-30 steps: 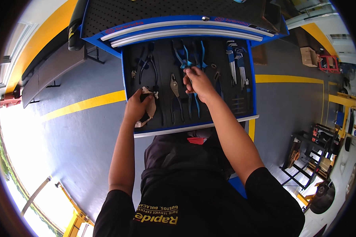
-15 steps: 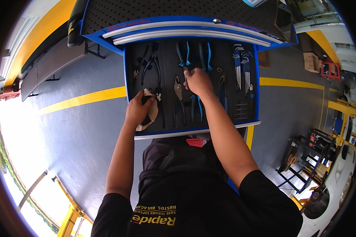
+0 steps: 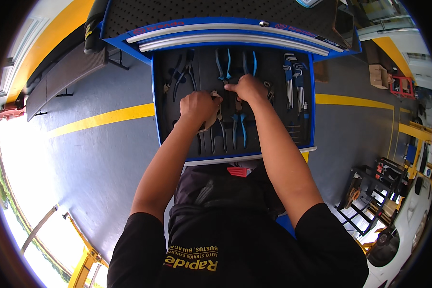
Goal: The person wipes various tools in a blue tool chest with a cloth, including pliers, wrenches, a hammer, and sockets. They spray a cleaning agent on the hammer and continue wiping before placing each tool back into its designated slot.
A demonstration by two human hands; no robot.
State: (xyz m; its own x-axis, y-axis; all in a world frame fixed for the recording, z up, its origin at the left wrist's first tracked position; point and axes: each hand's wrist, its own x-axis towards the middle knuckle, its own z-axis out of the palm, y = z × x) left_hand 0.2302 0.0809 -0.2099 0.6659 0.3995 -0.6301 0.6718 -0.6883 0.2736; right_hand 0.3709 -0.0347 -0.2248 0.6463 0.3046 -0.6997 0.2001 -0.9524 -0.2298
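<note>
My left hand (image 3: 198,105) is closed around a crumpled beige rag (image 3: 210,124), above the slip-joint pliers (image 3: 219,130) in the open drawer (image 3: 177,139). My right hand (image 3: 249,89) is bent over the drawer's middle, its thumb pointing left at the jaws of blue-handled pliers (image 3: 223,65). The thumb and fingers look closed on those jaws, though the hand hides part of the grip. Just beyond that hand lies another blue-handled pair of pliers (image 3: 250,62). A smaller blue-handled pair of pliers (image 3: 239,126) rests below it, between my forearms.
Dark-handled pliers (image 3: 185,74) lie at the drawer's left. Hex keys (image 3: 288,79) stand in holders at the right, with thin rods (image 3: 294,130) nearer me. The blue tool cabinet's perforated top (image 3: 216,14) overhangs the far side. A grey bench (image 3: 67,77) is at left.
My left hand has carried the rag right and farther away, from the drawer's left side toward the middle pliers. My right hand has shifted slightly right and away, its thumb now stretched left.
</note>
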